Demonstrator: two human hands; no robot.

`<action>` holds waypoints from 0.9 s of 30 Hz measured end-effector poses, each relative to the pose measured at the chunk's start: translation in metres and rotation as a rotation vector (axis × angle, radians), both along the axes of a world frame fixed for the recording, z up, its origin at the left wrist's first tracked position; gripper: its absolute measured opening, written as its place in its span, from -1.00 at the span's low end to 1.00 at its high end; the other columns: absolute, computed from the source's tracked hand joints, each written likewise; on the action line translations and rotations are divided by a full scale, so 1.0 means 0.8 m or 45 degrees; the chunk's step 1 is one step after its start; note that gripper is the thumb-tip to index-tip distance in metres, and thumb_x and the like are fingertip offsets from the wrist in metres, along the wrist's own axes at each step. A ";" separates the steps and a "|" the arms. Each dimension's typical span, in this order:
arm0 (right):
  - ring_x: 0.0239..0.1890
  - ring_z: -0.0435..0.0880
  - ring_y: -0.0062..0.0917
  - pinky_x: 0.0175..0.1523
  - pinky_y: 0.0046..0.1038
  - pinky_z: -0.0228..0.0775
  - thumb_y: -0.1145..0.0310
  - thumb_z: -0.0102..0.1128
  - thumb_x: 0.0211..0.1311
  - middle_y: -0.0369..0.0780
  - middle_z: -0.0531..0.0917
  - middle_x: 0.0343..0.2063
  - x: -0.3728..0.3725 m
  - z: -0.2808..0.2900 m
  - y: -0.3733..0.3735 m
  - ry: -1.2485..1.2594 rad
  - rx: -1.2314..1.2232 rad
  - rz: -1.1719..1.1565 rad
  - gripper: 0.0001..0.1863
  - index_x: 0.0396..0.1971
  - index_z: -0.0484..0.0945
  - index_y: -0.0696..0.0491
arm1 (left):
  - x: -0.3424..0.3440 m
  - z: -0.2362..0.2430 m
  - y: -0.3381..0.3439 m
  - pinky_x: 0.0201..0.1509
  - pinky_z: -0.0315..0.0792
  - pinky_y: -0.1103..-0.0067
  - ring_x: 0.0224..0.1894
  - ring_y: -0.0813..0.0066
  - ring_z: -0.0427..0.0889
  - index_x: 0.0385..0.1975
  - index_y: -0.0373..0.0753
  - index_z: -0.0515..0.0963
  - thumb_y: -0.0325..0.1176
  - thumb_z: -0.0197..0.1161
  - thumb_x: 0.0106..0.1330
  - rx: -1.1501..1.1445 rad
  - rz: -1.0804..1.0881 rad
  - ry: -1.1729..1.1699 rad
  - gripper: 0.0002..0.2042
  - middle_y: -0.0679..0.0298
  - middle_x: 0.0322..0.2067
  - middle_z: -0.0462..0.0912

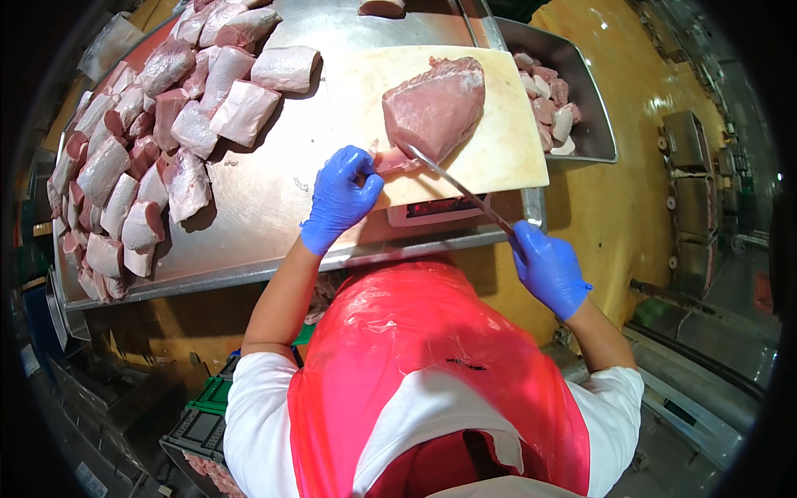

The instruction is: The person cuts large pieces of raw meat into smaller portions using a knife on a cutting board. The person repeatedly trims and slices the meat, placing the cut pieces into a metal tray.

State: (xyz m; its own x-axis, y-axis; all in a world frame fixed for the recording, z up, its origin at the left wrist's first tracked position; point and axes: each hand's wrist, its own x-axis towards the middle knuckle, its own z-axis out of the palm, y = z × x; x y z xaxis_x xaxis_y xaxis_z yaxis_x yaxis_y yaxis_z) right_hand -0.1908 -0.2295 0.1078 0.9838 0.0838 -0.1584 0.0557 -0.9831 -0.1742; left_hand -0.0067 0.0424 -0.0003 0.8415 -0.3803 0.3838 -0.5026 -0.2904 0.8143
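Note:
A large pale-pink piece of raw meat (436,108) lies on the white cutting board (506,158). From its near left corner a narrow strip of meat (394,161) sticks out. My left hand (344,195), in a blue glove, is closed on the end of that strip. In my gloved right hand (550,267) is a long knife (465,192), its handle mostly hidden by my fingers. The blade slants up and left over the board's front edge, and its tip touches the meat where the strip joins it.
Many raw meat chunks (195,129) are heaped on the left of the steel table (249,207). Another piece (382,7) lies at the far edge. A steel tub (604,124) with meat pieces stands right of the board. Under the board's front edge sits a scale (436,211).

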 end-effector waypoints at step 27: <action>-0.27 0.60 -0.42 -0.10 -0.38 0.46 0.18 0.14 0.45 -0.16 0.57 -0.31 0.168 -0.049 -0.100 -0.496 0.986 0.052 -0.67 -0.11 0.53 0.18 | -0.209 -0.107 0.258 -0.06 0.43 0.63 -0.21 0.58 0.51 -0.10 -0.34 0.56 -0.61 0.22 0.23 -0.136 0.868 0.669 -0.76 0.34 -0.24 0.58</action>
State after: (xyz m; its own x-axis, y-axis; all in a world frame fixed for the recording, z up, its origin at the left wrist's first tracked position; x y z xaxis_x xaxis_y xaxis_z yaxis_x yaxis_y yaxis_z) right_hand -0.0567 -0.3096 0.0685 0.9498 0.0653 0.3059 0.2837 -0.5915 -0.7547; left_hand -0.1736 0.2489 -0.0858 0.9511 0.2871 -0.1138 0.2021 -0.3002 0.9322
